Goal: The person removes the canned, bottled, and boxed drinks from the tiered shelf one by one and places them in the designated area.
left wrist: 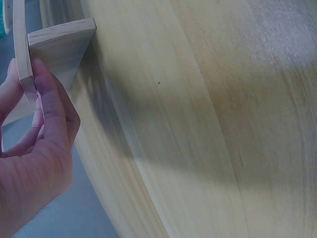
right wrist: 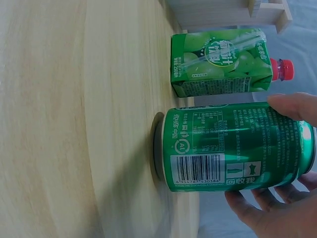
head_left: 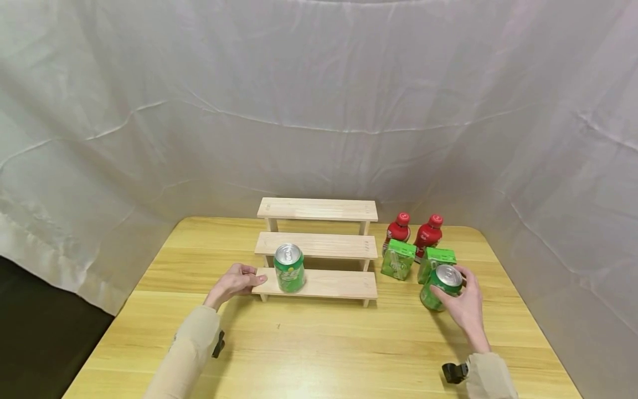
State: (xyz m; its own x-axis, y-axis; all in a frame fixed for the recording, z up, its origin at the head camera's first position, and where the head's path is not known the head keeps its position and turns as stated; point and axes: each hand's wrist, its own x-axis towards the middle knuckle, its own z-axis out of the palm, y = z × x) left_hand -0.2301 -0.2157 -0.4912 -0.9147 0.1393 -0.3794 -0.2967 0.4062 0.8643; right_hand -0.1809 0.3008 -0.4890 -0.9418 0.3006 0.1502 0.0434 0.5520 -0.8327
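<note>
My left hand pinches the left end of the lowest board of a three-step wooden display rack. In the left wrist view, thumb and fingers hold the board's edge from both faces. On that lowest step a green soda can stands upright near the left end. To the right of the rack, my right hand grips a second green soda can, thumb on one side and fingers on the other. This can is roughly upright, its base at or just above the tabletop; I cannot tell whether they touch.
Two green juice cartons stand right of the rack, one directly behind the gripped can. Behind them are two red-capped bottles. A pale curtain surrounds the back and sides of the wooden table.
</note>
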